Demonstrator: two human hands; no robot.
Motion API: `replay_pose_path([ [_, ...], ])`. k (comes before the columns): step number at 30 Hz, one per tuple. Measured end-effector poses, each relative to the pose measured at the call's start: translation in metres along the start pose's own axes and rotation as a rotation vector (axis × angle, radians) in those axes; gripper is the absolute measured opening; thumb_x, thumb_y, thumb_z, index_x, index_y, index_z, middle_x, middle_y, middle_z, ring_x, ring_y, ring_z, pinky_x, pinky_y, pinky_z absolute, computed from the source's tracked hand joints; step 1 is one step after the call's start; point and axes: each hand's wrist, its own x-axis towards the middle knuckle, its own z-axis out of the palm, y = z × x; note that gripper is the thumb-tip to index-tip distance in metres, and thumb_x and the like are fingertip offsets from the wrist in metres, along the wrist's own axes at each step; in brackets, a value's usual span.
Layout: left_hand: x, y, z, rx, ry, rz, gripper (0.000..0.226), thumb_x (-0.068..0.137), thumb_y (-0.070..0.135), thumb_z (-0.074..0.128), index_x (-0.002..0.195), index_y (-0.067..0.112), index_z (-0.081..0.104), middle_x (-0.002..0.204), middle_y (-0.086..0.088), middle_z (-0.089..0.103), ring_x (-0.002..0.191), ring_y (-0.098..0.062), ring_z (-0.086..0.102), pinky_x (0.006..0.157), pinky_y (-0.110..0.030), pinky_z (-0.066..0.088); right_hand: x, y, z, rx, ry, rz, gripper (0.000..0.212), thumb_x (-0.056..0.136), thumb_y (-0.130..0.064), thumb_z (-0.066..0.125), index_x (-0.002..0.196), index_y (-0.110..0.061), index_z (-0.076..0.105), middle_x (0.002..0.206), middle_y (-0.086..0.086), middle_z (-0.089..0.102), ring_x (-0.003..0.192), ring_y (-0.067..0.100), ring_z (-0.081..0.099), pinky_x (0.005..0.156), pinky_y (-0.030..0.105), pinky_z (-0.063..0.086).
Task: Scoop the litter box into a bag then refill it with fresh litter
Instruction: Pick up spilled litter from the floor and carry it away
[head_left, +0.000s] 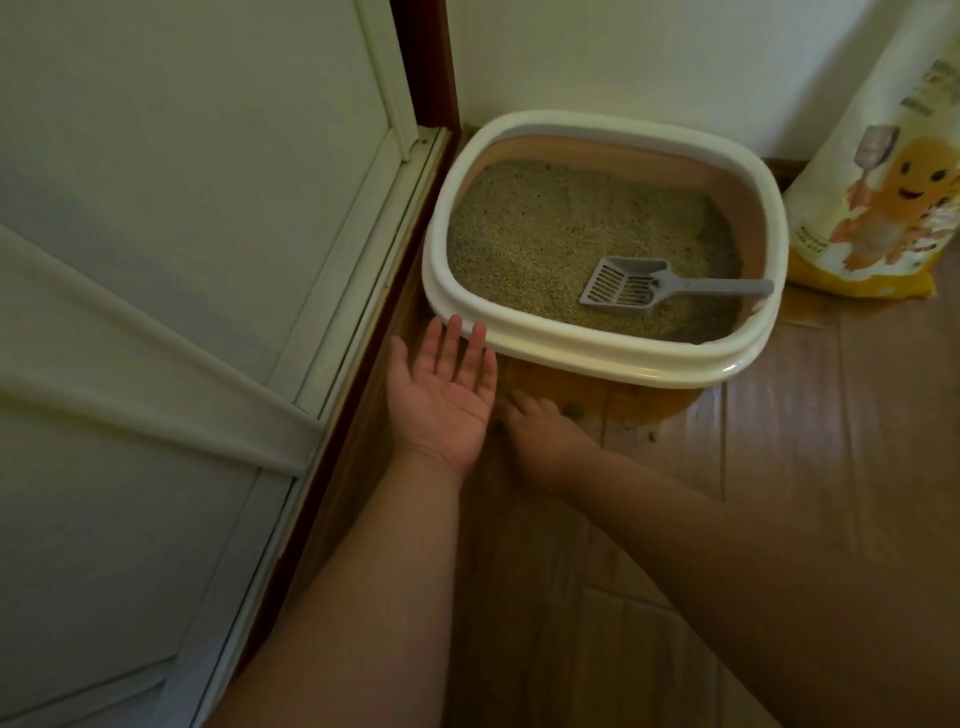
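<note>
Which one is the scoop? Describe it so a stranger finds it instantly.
Find the cream-rimmed litter box in the corner beside the door. The scoop lies on the litter inside, handle toward the yellow bag. It is the only grey, slotted plastic thing there.

The litter box (597, 358) is set on the floor (805, 467) at upper centre, with the scoop (649, 288) laid in its litter (530, 234). A litter bag (878, 197) is stood at upper right, a door (182, 260) at left.

Left hand (441, 387) palm-up beside litter box (597, 358); right hand (540, 426) on floor (779, 493); scoop (644, 288) lying in litter (545, 228).
</note>
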Motion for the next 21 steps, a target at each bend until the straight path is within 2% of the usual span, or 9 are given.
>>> replay_pose_path([
  [3, 0.003, 0.002, 0.004, 0.034, -0.009, -0.01, 0.056, 0.101, 0.054, 0.049, 0.14, 0.014, 0.057, 0.135, -0.008, 0.068, 0.122, -0.033, 0.066, 0.11, -0.047, 0.045, 0.013, -0.004, 0.007, -0.123, -0.048, -0.045, 0.066, 0.093, -0.028, 0.059, 0.154, -0.023, 0.034, 0.162, 0.007, 0.025, 0.14, 0.035, 0.03, 0.109, 0.049, 0.04],
  [6, 0.006, 0.001, 0.011, 0.03, -0.02, -0.002, 0.056, 0.102, 0.052, 0.048, 0.14, 0.013, 0.057, 0.135, -0.008, 0.067, 0.121, -0.032, 0.067, 0.11, -0.046, 0.045, 0.021, -0.007, 0.013, -0.13, -0.031, -0.075, 0.047, 0.096, -0.027, 0.057, 0.143, -0.026, 0.052, 0.153, 0.005, 0.038, 0.127, 0.033, 0.04, 0.098, 0.043, 0.046],
  [8, 0.007, -0.001, 0.014, 0.035, -0.044, -0.004, 0.055, 0.102, 0.052, 0.048, 0.141, 0.013, 0.056, 0.136, -0.008, 0.067, 0.122, -0.032, 0.067, 0.111, -0.046, 0.044, 0.023, -0.007, 0.02, -0.105, 0.002, -0.101, 0.04, 0.096, -0.026, 0.058, 0.136, -0.026, 0.059, 0.147, 0.003, 0.047, 0.125, 0.031, 0.043, 0.096, 0.041, 0.047],
  [13, 0.008, 0.002, 0.016, 0.032, -0.071, 0.004, 0.056, 0.102, 0.052, 0.047, 0.141, 0.013, 0.056, 0.136, -0.008, 0.067, 0.123, -0.033, 0.066, 0.114, -0.046, 0.042, 0.024, -0.004, 0.032, -0.057, 0.072, -0.056, 0.032, 0.095, -0.023, 0.061, 0.127, -0.023, 0.065, 0.135, 0.004, 0.057, 0.121, 0.026, 0.053, 0.098, 0.037, 0.051],
  [15, 0.01, 0.003, 0.017, 0.033, -0.071, 0.022, 0.056, 0.102, 0.051, 0.048, 0.141, 0.012, 0.056, 0.137, -0.008, 0.066, 0.123, -0.033, 0.066, 0.114, -0.045, 0.041, 0.02, 0.0, 0.021, -0.029, 0.091, -0.061, 0.029, 0.096, -0.019, 0.059, 0.123, -0.018, 0.065, 0.128, 0.007, 0.059, 0.113, 0.026, 0.057, 0.094, 0.034, 0.05],
  [18, 0.017, 0.009, 0.024, 0.038, -0.071, 0.073, 0.056, 0.102, 0.051, 0.049, 0.142, 0.012, 0.056, 0.138, -0.007, 0.066, 0.124, -0.032, 0.065, 0.113, -0.044, 0.042, 0.008, 0.007, -0.019, 0.111, 0.238, -0.087, 0.015, 0.091, -0.021, 0.06, 0.104, -0.016, 0.066, 0.106, 0.004, 0.057, 0.096, 0.024, 0.059, 0.08, 0.031, 0.049],
  [21, 0.023, 0.013, 0.034, 0.068, -0.095, 0.145, 0.055, 0.103, 0.051, 0.047, 0.14, 0.012, 0.057, 0.136, -0.006, 0.067, 0.123, -0.029, 0.066, 0.11, -0.042, 0.044, -0.007, 0.008, -0.07, 0.275, 0.433, -0.099, 0.01, 0.088, -0.024, 0.065, 0.097, -0.021, 0.067, 0.096, -0.003, 0.057, 0.085, 0.014, 0.056, 0.075, 0.029, 0.049],
])
